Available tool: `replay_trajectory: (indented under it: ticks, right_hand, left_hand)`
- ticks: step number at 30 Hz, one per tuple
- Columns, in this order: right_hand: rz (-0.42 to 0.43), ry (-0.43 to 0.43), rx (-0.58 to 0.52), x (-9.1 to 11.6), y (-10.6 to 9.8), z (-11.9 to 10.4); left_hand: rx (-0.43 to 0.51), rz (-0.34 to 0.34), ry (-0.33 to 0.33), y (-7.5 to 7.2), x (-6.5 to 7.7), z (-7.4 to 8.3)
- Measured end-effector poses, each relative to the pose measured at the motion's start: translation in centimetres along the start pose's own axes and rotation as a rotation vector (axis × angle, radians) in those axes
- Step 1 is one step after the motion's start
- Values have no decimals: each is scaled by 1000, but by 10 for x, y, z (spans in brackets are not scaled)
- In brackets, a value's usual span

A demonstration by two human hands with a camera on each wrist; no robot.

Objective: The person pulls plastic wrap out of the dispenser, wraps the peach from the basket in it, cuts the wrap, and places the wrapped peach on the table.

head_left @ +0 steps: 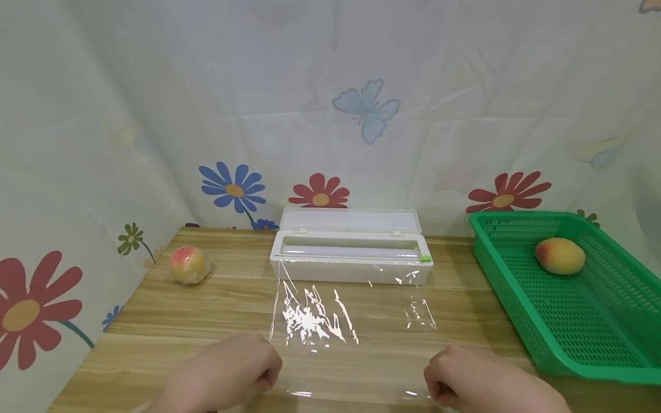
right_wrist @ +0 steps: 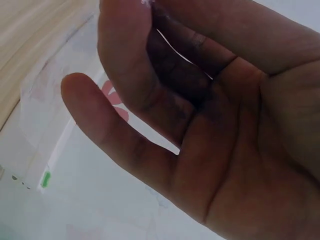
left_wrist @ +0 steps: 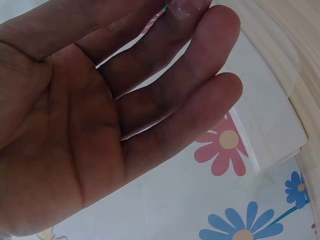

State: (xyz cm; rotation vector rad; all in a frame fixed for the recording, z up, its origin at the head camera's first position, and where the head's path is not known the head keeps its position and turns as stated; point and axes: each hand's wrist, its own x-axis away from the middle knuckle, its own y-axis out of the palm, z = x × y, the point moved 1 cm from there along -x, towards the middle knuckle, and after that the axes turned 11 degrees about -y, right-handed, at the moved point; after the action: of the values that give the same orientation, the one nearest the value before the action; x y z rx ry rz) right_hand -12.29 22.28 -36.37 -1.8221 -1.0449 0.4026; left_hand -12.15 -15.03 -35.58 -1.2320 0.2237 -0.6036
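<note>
A sheet of clear cling film (head_left: 356, 367) stretches toward me from a white cling film dispenser box (head_left: 351, 272) whose lid stands open at the back. My left hand (head_left: 227, 367) pinches the film's near left corner. At the near right corner my right hand (head_left: 480, 376) pinches it too. In the left wrist view the fingers of the left hand (left_wrist: 125, 105) curl, with shiny film at the fingertips. The right hand (right_wrist: 200, 115) shows curled fingers in its wrist view, the little finger held away. The film roll (head_left: 351, 251) lies inside the box.
A peach (head_left: 190, 265), glossy as if wrapped, sits at the table's left. On the right stands a green plastic basket (head_left: 516, 310) with a mango (head_left: 561, 256) inside. Behind the wooden table (head_left: 222, 310) hangs a flowered curtain (head_left: 289, 115).
</note>
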Motion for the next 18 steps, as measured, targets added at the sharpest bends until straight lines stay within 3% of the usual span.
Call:
replay_trajectory:
  ticks: [7, 18]
  right_hand:
    - [-1, 65, -15, -2, 5, 3]
    - [30, 102, -10, -3, 16, 7]
  left_hand:
    - [-4, -57, -53, 6, -3, 0]
    - [-86, -28, 8, 15, -12, -3]
